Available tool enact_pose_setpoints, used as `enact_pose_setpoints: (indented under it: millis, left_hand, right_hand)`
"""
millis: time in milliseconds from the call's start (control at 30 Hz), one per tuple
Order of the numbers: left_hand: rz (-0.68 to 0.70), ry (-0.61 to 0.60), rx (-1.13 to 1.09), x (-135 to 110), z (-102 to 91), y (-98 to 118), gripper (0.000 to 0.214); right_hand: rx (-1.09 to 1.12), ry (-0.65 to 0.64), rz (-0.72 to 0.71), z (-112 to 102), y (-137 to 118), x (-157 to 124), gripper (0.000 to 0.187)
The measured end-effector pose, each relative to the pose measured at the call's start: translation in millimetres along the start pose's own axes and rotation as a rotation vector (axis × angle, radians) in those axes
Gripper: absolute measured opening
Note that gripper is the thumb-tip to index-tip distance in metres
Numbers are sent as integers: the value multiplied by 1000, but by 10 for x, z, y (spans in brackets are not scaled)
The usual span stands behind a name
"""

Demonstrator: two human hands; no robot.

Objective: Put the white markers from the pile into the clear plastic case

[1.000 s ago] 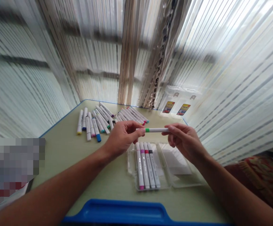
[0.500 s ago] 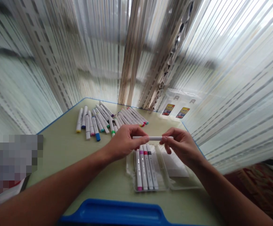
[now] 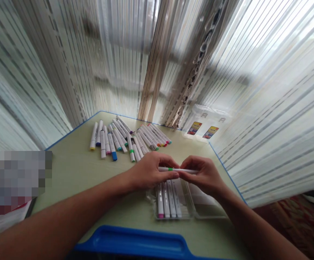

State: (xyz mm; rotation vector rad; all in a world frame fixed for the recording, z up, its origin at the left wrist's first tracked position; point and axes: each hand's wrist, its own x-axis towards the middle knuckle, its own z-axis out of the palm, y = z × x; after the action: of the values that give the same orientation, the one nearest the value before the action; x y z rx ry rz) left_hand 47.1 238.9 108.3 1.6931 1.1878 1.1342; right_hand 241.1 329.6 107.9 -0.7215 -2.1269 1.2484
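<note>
A white marker (image 3: 183, 170) with a green band lies level between both hands. Fingers and thumb of my left hand (image 3: 154, 171) are closed on its left part, and my right hand (image 3: 200, 172) pinches the right part, the fingertips of both meeting near the middle. Just below is an open clear plastic case (image 3: 185, 206). Several white markers (image 3: 168, 202) stand side by side in its left half, one with a pink end; their upper ends are hidden behind my hands. The right half of the case is partly covered by my right hand and forearm.
Loose white markers (image 3: 113, 137) with coloured ends lie in a heap at the back of the pale green table (image 3: 73, 180). Two clear cases (image 3: 204, 121) with labels stand at the back right, before a string curtain (image 3: 119, 54). A blue tray (image 3: 140, 240) edges the front.
Both hands have come lower and closer together on the marker. Its green band now shows near my left fingers. The camera view has shifted slightly.
</note>
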Motion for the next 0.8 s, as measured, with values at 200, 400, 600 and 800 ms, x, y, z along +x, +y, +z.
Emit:
enact_pose_setpoints:
  millis: [200,400,600,800]
  left_hand:
    - [-69,30,-123,2,29,13,31]
    - [-61,127,-132,18,10,2,25]
    - [-53,198,-109,42,-58,15,22]
    - [-40,210,-157,55,-86,-28,25]
  right_hand:
    - [101,12,26,0,-25,-11,22]
    - [168,19,8,-15,-66,-3,19]
    - [258,91,26,-43,-23,14,21]
    - [322,90,-1,-62,10,22,21]
